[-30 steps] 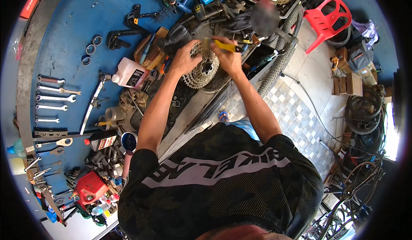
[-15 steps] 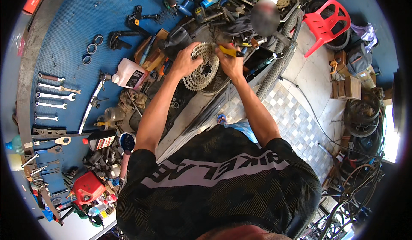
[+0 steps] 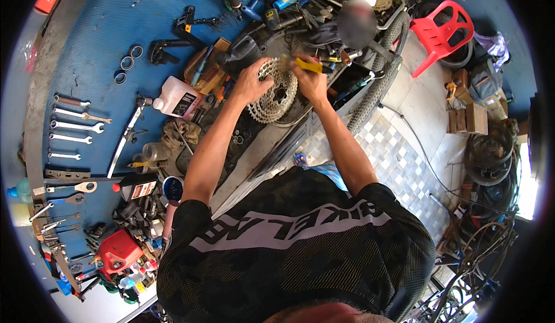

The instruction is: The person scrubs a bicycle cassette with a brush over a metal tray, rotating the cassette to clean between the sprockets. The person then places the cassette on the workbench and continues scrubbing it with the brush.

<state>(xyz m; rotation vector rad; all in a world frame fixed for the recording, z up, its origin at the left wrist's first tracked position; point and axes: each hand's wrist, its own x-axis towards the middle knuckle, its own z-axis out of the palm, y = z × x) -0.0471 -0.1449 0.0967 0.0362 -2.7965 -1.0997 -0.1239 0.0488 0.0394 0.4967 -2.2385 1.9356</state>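
Observation:
A silver bicycle cassette with several toothed rings is held up over a round pan. My left hand grips its left edge, fingers closed round the rim and thumb on its face. In my right hand is a yellow-handled brush. Its tan bristles touch or nearly touch the cassette's upper right edge; the hand and blur partly hide them. The pan's inside is mostly covered by the cassette and my hands.
Wrenches lie in a row on the blue bench mat at left. Close to my left forearm stands a jug of pink liquid. A bicycle tire rises to the right of my right arm. Farther right is a red plastic chair.
My right hand and the brush have shifted slightly left along the cassette's upper edge. My left hand keeps its grip, and the whole view has moved a little.

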